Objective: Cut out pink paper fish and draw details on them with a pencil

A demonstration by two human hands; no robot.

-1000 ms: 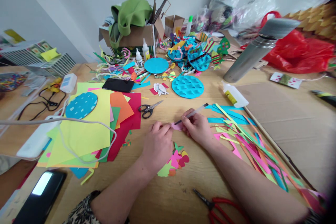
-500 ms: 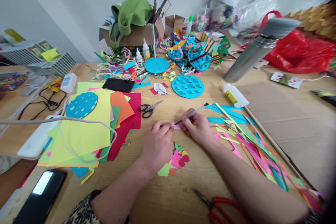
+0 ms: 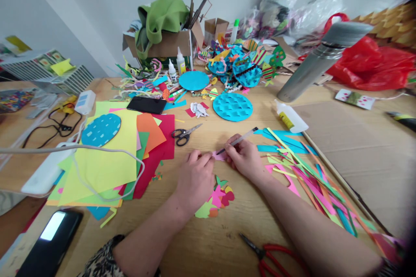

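Observation:
A small pink paper piece point(image 3: 219, 156) lies on the wooden table between my two hands. My right hand point(image 3: 242, 156) is closed round a slim pen point(image 3: 240, 138), whose dark tip points down at the pink piece. With fingers bent together, my left hand point(image 3: 197, 175) presses on the left end of that piece. Just below my hands is a small heap of cut paper shapes point(image 3: 219, 199) in pink, green, red and orange. Black-handled scissors point(image 3: 185, 134) rest to the upper left of my left hand.
Coloured paper sheets point(image 3: 113, 160) are stacked at the left, with a cable across them. Paper strips point(image 3: 315, 177) lie at the right, beside a glue bottle point(image 3: 291, 117). Red-handled scissors point(image 3: 269, 253) are at the front edge. A steel flask point(image 3: 312, 65) stands behind. Another person's arm point(image 3: 19, 223) shows far left.

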